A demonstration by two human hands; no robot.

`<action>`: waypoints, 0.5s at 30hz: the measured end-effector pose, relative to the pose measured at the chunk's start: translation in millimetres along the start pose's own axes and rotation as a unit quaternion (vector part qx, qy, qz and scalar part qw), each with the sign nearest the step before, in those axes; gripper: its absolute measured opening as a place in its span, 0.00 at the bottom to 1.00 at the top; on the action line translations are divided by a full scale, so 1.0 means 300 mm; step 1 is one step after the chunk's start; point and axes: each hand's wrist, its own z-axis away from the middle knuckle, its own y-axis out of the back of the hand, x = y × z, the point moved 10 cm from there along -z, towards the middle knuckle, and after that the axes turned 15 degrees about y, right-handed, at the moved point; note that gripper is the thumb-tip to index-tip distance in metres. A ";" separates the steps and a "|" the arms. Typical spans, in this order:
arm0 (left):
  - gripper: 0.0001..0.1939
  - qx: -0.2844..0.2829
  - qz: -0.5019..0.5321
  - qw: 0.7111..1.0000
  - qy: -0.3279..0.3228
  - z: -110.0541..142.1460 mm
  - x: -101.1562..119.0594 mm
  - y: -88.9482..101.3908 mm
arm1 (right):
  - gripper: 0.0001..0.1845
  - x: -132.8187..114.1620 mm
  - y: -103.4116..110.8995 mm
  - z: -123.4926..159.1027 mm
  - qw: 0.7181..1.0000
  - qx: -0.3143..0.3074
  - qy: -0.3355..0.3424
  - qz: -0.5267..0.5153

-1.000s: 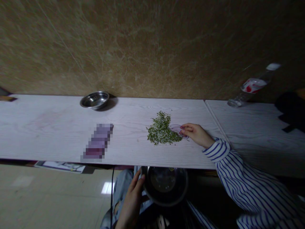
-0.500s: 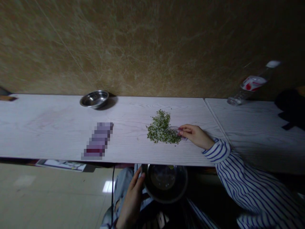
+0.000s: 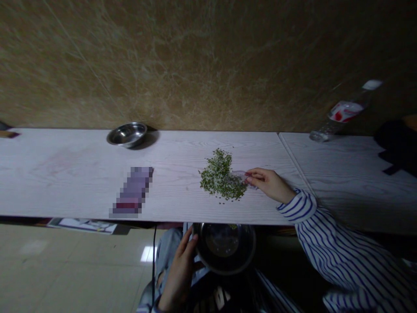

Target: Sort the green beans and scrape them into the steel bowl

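A loose heap of small green bean-like grains mixed with white ones [image 3: 216,176] lies spread on the pale wooden table [image 3: 176,174]. At its right side, my right hand [image 3: 269,183] pinches a clear, thin-walled plastic piece [image 3: 239,175], whose exact shape I cannot make out; it touches the grains. Below the table's front edge, my left hand [image 3: 182,263] grips the left rim of a metal bowl [image 3: 224,271]. A few green grains show inside the bowl near its far rim, partly hidden by the table edge.
A smaller metal bowl [image 3: 127,135] stands tilted near the wall at the left. In front of it lies a flat purple, blurred-out object [image 3: 134,189]. A clear bottle with a white cap [image 3: 345,111] stands at the right, beside a dark item [image 3: 395,145].
Some grains at the heap's front edge have shifted toward me, with a few now lying loose there. My right hand has barely moved, and the held bowl stays in place.
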 end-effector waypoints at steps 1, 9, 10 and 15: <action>0.33 0.001 -0.002 1.000 -0.002 -0.001 0.002 0.000 | 0.12 0.000 0.007 -0.001 1.000 0.006 0.001 0.005; 0.32 -0.001 0.004 1.000 0.003 0.009 0.007 -0.010 | 0.12 -0.003 -0.029 0.014 1.000 -0.001 0.003 -0.004; 0.32 -0.002 0.002 1.000 0.002 0.012 0.008 -0.011 | 0.12 -0.003 -0.035 0.015 1.000 -0.004 0.004 -0.006; 0.30 0.006 -0.006 1.000 -0.005 0.018 0.010 -0.006 | 0.12 -0.009 -0.052 0.024 1.000 -0.013 0.014 -0.003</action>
